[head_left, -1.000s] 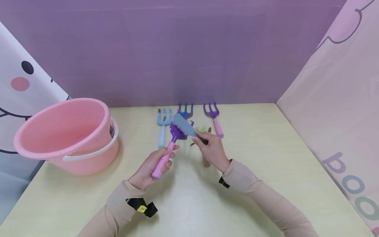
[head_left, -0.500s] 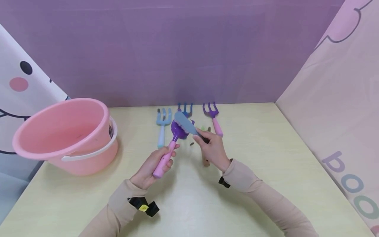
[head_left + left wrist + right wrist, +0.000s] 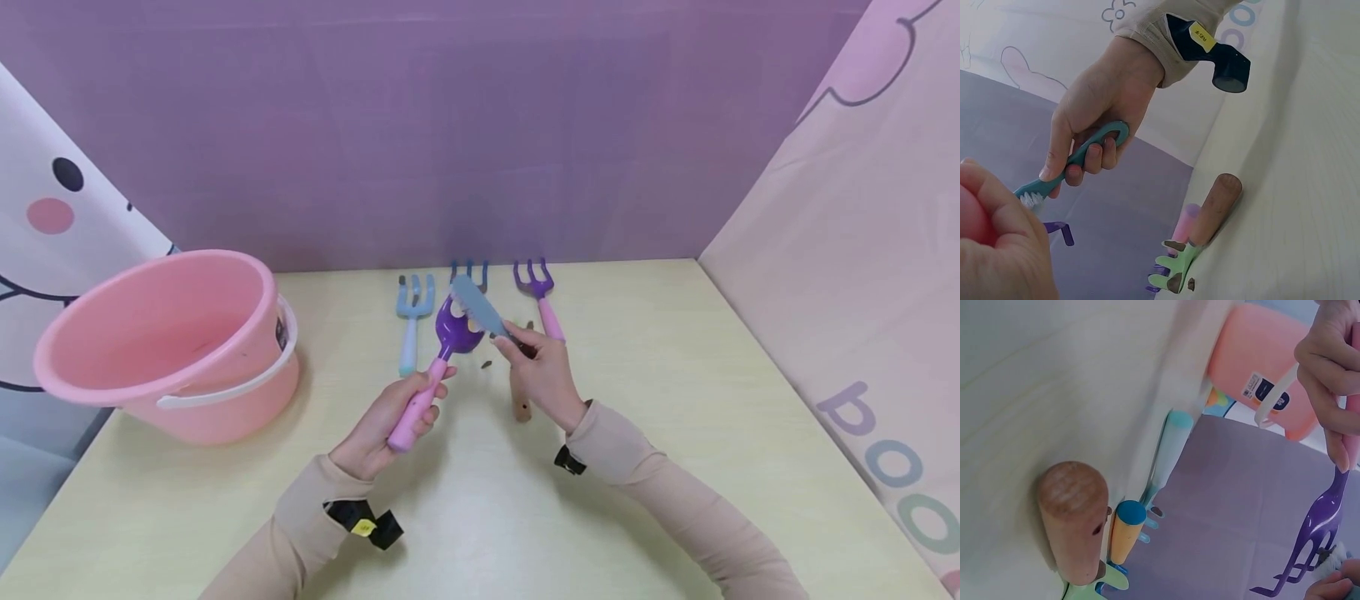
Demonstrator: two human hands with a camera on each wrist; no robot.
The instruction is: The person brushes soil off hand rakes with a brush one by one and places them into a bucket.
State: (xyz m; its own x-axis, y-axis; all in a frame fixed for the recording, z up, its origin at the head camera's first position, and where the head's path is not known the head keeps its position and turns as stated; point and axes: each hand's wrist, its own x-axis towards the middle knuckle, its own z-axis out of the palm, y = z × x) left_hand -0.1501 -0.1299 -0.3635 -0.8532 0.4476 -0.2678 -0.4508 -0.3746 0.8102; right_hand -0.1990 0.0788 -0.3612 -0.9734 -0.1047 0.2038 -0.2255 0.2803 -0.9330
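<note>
My left hand grips the pink handle of a purple hand rake, raised above the table. The right wrist view shows its bent tines and a dark patch near the brush's white bristles. In my right hand is a blue-teal brush, pinched by its handle, its head against or just over the rake's tines. The left wrist view shows the looped end of the brush handle. Below the right hand lies a green fork with a brown handle and dark patches on its tines.
A pink bucket with a white handle stands at the left. At the back lie a light blue fork, a blue fork with an orange handle, and a purple fork. A dark crumb lies on the table.
The brush has moved a little up and to the right along the purple rake, uncovering more of its head. My left hand has barely shifted.
</note>
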